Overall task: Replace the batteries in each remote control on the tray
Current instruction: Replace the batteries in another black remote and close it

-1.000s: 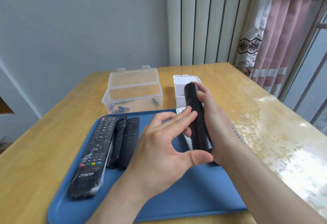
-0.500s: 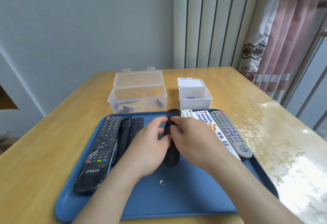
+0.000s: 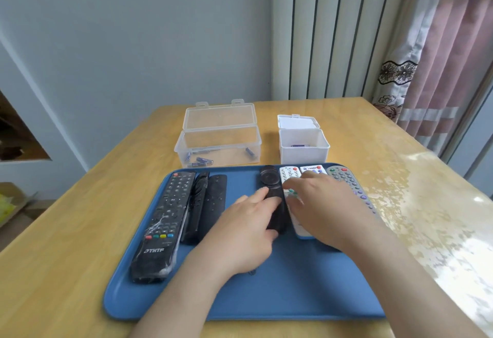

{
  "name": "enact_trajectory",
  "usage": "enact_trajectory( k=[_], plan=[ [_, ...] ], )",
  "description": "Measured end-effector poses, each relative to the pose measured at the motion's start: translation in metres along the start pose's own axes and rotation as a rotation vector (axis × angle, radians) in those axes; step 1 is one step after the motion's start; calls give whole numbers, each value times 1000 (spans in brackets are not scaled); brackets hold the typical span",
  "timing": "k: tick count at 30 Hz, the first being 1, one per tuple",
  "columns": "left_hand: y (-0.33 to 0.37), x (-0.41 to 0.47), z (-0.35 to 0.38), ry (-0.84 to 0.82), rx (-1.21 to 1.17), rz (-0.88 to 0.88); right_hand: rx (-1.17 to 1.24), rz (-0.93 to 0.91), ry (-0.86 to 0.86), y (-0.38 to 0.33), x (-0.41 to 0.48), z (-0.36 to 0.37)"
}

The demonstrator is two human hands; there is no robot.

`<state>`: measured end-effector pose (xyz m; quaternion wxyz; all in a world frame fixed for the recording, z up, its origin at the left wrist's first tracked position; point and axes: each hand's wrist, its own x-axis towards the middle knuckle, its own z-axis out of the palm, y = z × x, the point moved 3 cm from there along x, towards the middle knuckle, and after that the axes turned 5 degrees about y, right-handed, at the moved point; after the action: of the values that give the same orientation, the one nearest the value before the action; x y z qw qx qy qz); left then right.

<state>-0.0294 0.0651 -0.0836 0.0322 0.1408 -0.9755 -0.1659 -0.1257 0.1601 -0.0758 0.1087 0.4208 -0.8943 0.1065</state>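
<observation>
A blue tray (image 3: 128,297) lies on the wooden table. On its left lie a large black THTF remote (image 3: 165,223) in plastic wrap and two slim black remotes (image 3: 197,204) (image 3: 216,196). A slim black remote (image 3: 270,180) with a round pad lies flat at the tray's middle. My left hand (image 3: 248,231) holds its near part, fingers on its left edge and thumb at its near end. My right hand (image 3: 322,204) lies flat over two white remotes (image 3: 289,173) (image 3: 313,169), fingertips touching the black remote's right side. A grey remote (image 3: 346,177) lies at the far right.
Behind the tray stands an open clear plastic box (image 3: 218,148) with several blue batteries (image 3: 200,161) in it. To its right is an open white box (image 3: 304,148) with a battery inside. A wall, a curtain and a window frame stand beyond the table.
The slim black remote went from upright in my right hand, above the tray, to lying flat on the tray beside the white remotes. Both hands came down with it.
</observation>
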Motion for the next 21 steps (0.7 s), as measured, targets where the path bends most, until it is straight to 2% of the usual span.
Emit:
enact_trajectory(
  k=[7,9,13,16,18,21],
  plan=[
    [3,9,-5,-50,-142,63,22,51,21,6,1,0],
    [-4,14,-21,42,-152,54,102,43,44,2,8,-11],
    [-39,41,-65,387,-209,-88,376,-23,-15,-22,48,-31],
    [-69,68,-94,508,-139,-188,354,-51,-32,-41,94,-37],
    [-89,87,-109,470,-66,-213,325,-69,-43,-54,130,-33],
    [-117,111,-123,263,18,-252,342,-79,-194,-72,177,-16]
  ],
)
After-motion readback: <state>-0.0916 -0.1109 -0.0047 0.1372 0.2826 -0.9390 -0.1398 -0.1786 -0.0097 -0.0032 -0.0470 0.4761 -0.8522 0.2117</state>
